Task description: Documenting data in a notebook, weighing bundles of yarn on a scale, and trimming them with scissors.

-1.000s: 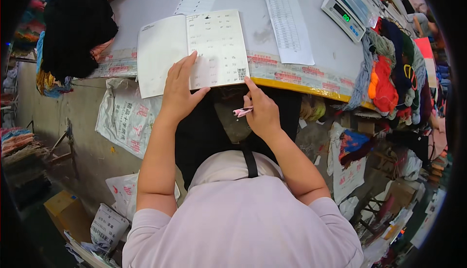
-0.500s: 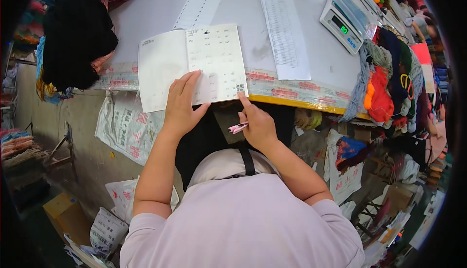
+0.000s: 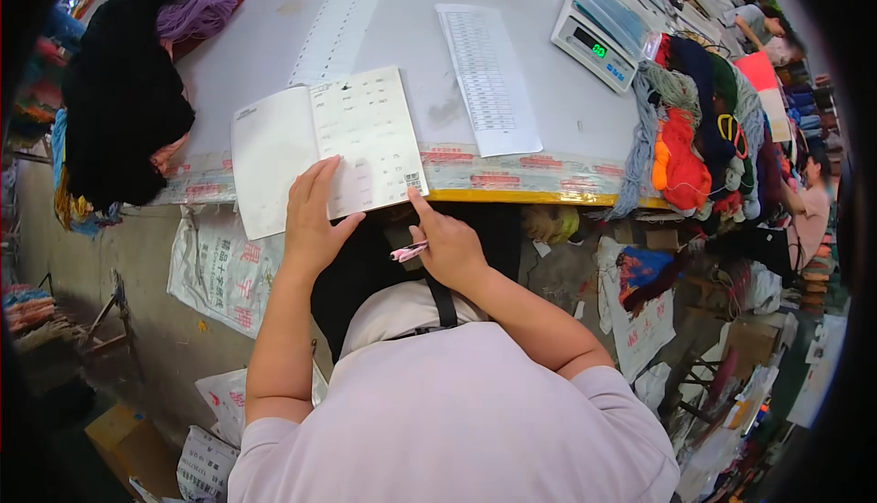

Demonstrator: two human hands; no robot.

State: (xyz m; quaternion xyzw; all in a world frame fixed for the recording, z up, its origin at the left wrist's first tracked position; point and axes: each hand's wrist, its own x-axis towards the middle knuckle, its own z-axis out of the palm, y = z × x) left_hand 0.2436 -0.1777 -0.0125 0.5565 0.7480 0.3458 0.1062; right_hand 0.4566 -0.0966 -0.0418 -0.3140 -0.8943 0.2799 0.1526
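An open booklet (image 3: 373, 151) lies at the table's near edge, its right page marked with handwriting and its left page nearly blank. My left hand (image 3: 315, 215) rests on the lower part of the pages, fingers stretched and thumb spread to the side. By the lower right corner of the right page is my right hand (image 3: 452, 247), its index finger extended to a small printed mark there. The other fingers of that hand are curled around a pink pen (image 3: 408, 252), which sticks out to the left below the booklet.
A printed list (image 3: 489, 83) lies right of the booklet, with a digital scale (image 3: 594, 42) beyond it. Black yarn (image 3: 128, 92) hangs over the table's left side; coloured skeins (image 3: 685, 160) pile at the right. White sacks (image 3: 219, 265) lie below the edge. Other people are at the far right.
The whole view has shifted, so the table and its things appear further left and slightly lower. Both hands keep their places at the booklet, and the pen stays in my right hand.
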